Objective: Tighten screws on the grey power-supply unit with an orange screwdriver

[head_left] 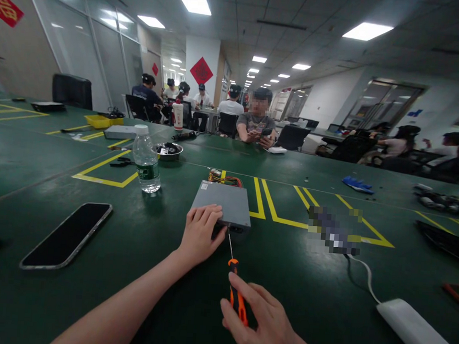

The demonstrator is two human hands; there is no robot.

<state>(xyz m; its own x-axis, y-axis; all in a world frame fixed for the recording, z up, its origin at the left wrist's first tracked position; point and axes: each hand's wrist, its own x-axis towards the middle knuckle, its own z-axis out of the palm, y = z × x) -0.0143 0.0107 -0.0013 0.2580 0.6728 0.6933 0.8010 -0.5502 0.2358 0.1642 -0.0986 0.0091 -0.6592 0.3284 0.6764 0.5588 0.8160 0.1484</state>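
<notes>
A grey metal computer power supply (227,199) lies on the green table, its bundle of coloured wires (226,179) at the far side. My left hand (204,230) grips its near left corner, with fingers on the top and the thumb by the front face. In my right hand (261,313) is an orange and black screwdriver (234,285), held by its handle between thumb and fingers. The thin shaft points away from me, and its tip meets the near face of the power supply. Any screw there is too small to make out.
A water bottle (147,161) and a phone (68,236) are to the left. Behind the bottle are a metal bowl (168,151) and a yellow tray (103,120). On the right lie a white power bank (418,332) with a cable and blue gloves (357,184). A person (258,121) sits opposite.
</notes>
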